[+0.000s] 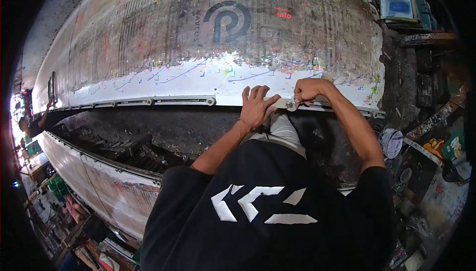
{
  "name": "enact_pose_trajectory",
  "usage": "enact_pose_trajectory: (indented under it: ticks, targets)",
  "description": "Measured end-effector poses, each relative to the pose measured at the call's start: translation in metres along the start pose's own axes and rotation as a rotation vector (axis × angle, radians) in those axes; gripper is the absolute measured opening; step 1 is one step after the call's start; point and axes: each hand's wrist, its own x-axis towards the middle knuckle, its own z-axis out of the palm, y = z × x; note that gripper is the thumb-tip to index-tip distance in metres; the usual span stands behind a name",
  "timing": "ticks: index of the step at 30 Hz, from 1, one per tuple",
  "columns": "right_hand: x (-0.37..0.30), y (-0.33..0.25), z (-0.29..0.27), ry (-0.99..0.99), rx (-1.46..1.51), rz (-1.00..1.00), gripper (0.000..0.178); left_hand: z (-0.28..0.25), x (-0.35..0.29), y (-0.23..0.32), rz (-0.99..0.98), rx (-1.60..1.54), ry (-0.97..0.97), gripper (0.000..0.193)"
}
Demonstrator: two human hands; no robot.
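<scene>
I stand at the near edge of a long table (163, 72) whose pale top is stained grey-brown and flecked with colour. A narrow metal rail (181, 100) with round stops runs along that edge. On the edge rests my left hand (256, 104), fingers spread, its thumb against a pale flat piece (280, 103). Just right of it, my right hand (311, 91) is closed with bent fingers at the piece's other end, beside a small metal part on the rail. What lies inside its fingers is hidden.
A second long table (119, 191) lies behind me on the left, across a dark narrow aisle. At the far left a person (35, 124) reaches to the table. To the right are a framed panel (398, 4), a white bucket (391, 143) and paint-spotted clutter.
</scene>
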Motion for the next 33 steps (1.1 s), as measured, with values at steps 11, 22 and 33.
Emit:
enact_pose_trajectory:
  ticks: [11,22,33]
  targets:
    - [-0.017,0.028,0.082,0.410,0.584,-0.086,0.023,0.000,0.000,-0.002,-0.010,-0.038,-0.023,0.041]
    - [-0.018,-0.035,0.208,1.133,0.865,0.187,0.057,0.004,0.002,-0.003,0.010,-0.017,-0.001,0.043]
    - [-0.035,0.007,0.082,0.457,0.022,0.157,0.052,0.007,-0.001,-0.003,0.018,-0.005,-0.004,0.043]
